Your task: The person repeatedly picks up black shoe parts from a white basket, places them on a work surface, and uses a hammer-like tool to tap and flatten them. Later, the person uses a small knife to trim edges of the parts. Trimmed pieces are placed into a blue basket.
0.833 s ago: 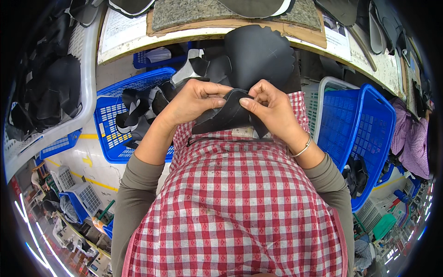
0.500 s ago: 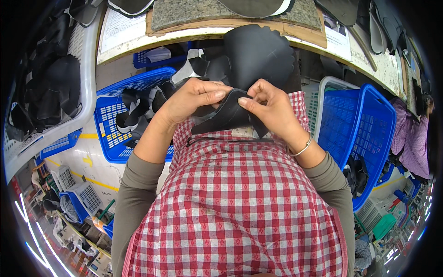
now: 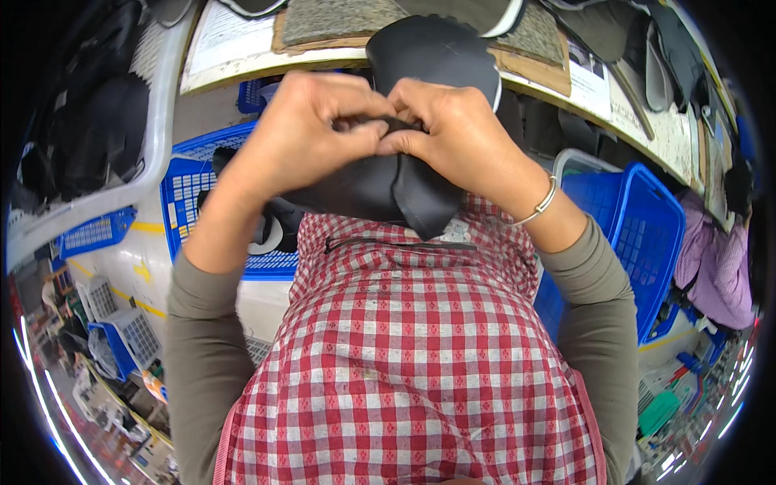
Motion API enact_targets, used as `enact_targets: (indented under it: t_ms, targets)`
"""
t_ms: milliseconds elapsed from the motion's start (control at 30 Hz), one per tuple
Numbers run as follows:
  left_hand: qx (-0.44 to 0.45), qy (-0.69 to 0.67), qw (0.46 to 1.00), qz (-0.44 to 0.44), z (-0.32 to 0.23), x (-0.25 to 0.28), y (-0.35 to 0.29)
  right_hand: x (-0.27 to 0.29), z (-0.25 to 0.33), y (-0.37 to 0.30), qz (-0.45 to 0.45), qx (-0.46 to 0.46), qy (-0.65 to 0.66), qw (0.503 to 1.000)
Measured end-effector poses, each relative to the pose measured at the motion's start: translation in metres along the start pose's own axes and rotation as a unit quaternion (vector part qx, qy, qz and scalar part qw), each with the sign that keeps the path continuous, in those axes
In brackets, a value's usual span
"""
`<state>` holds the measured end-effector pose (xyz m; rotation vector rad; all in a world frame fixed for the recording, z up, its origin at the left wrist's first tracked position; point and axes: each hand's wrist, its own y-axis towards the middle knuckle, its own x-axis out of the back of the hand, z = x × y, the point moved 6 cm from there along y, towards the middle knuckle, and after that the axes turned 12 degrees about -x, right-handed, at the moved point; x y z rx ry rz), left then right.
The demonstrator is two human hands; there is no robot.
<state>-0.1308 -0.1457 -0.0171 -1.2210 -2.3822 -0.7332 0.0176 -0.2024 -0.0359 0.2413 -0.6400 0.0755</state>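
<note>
A black leather-like piece (image 3: 364, 192) with a stitched seam hangs folded in front of my apron, its lower corner pointing down. My left hand (image 3: 319, 129) is closed on its upper edge, thumb and fingers pinching. Right beside it, my right hand (image 3: 457, 129) pinches the same edge, and the two thumb tips nearly meet. My fingers hide part of that edge. Just beyond my hands stands a broad black piece with a scalloped rim (image 3: 432, 55); whether it joins the held piece I cannot tell.
Ahead runs a worktable (image 3: 347, 58) with a grey stone slab (image 3: 339, 23) on it. A blue basket (image 3: 171, 212) with black pieces stands at left, another blue basket (image 3: 647, 242) at right. A white crate (image 3: 153, 153) holds black pieces. A person in a purple sleeve (image 3: 715, 275) is at far right.
Both hands have moved up and closer together, lifting the black piece toward the worktable. More of its seamed face now shows below my fingers.
</note>
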Motion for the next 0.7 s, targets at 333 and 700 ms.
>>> enact_targets:
  t_ms: [333,700]
  targets:
    - [0.16,-0.28,0.937,0.133,0.031,-0.008,-0.023,0.028,-0.033,-0.082,0.024,-0.304,0.148,0.941]
    - [0.02,-0.104,0.981,0.162,0.008,-0.041,0.028,0.036,-0.039,-0.072,0.204,-0.262,0.159,0.93]
